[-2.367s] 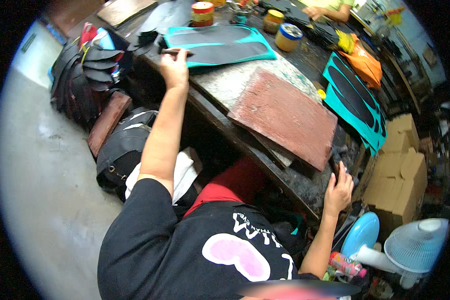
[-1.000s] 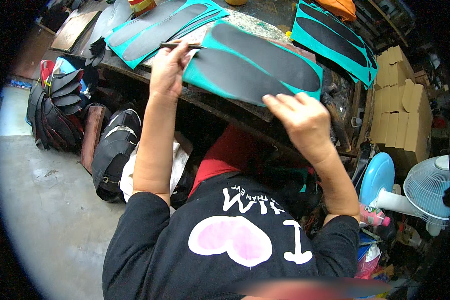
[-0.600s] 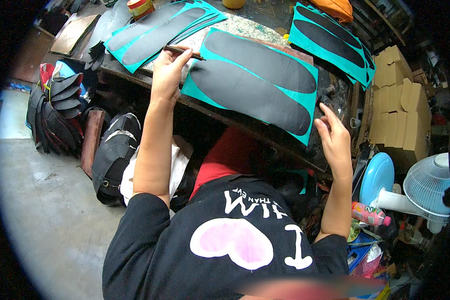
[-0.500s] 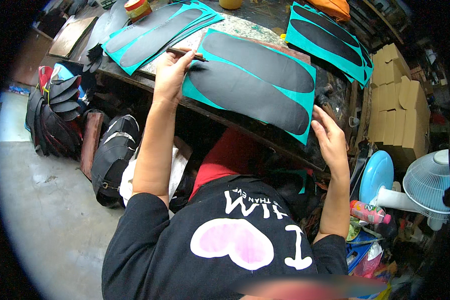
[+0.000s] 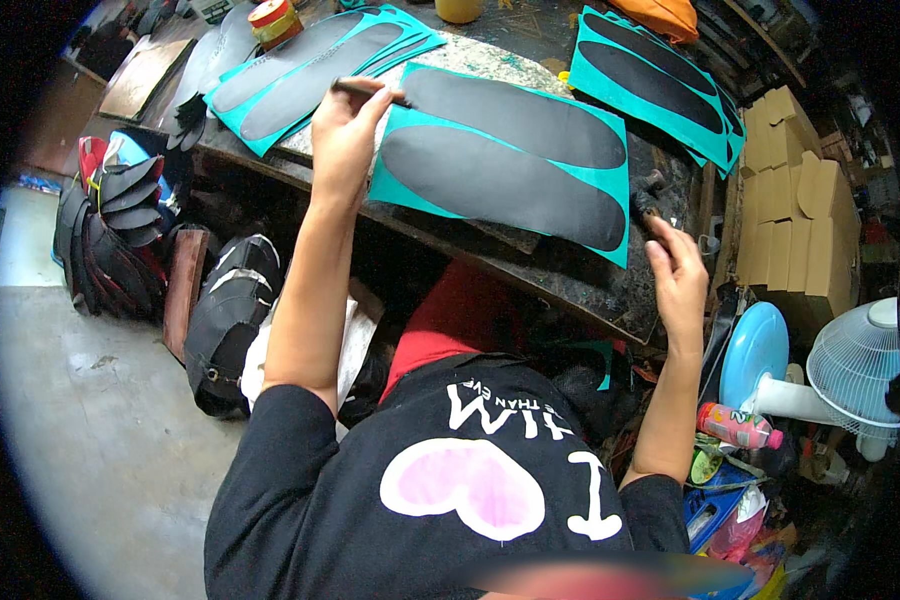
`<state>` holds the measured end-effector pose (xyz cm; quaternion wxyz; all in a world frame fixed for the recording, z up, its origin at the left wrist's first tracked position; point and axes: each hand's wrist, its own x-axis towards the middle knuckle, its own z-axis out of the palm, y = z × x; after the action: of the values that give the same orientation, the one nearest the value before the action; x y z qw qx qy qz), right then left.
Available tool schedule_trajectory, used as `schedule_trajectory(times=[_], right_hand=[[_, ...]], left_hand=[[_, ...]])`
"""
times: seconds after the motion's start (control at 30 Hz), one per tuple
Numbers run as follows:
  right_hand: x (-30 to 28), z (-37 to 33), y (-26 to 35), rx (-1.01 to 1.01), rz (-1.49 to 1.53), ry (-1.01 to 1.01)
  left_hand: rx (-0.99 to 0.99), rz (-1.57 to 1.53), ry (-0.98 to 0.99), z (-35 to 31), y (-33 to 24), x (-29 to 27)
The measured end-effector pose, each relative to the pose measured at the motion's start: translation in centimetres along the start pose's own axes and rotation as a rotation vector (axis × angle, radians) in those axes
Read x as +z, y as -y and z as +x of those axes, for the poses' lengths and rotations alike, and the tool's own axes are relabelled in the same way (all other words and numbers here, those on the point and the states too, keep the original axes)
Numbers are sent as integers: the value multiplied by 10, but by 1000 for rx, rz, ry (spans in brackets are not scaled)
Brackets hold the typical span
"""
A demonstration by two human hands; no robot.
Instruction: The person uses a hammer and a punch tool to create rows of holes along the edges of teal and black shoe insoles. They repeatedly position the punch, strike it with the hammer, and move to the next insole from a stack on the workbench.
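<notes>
My left hand (image 5: 348, 140) pinches a slim dark brush (image 5: 352, 88), its tip at the left end of the upper black shape on a teal sheet (image 5: 500, 165). Two long, rounded black shapes cover most of that sheet, which lies at the table's near edge. My right hand (image 5: 678, 272) is off the sheet's right edge, fingers apart and slightly bent, holding nothing. Beyond its fingertips is a small dark object (image 5: 650, 190) whose kind I cannot make out.
Similar teal sheets (image 5: 315, 75) are stacked at the left, and more (image 5: 660, 85) at the far right. A red-lidded jar (image 5: 274, 22) stands behind the left stack. Cardboard boxes (image 5: 795, 200) and a white fan (image 5: 855, 365) are on the right; bundled black pieces (image 5: 110, 235) on the left.
The teal sheet has turned slightly, its right end now farther from me. My right hand has come off its edge, moving right and nearer. The brush has shifted from the lower shape to the upper.
</notes>
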<state>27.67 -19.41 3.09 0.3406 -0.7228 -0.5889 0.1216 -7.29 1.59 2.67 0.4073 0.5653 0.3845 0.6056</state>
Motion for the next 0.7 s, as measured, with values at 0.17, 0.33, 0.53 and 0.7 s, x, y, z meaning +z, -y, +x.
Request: schedule_trajectory(times=[0.17,0.33,0.53,0.7], right_hand=[[-2,7,-31,-23,-565,-45],[4,13,-54,40,-594,-132],[7,45,-35,366,481,-8],[27,47,-8,311,398,3]], left_hand=[[-101,-120,51,30,26,23],[-139,0,24,22,51,28],[-127,147,9,10,47,25],[-173,15,-21,-1,41,27]])
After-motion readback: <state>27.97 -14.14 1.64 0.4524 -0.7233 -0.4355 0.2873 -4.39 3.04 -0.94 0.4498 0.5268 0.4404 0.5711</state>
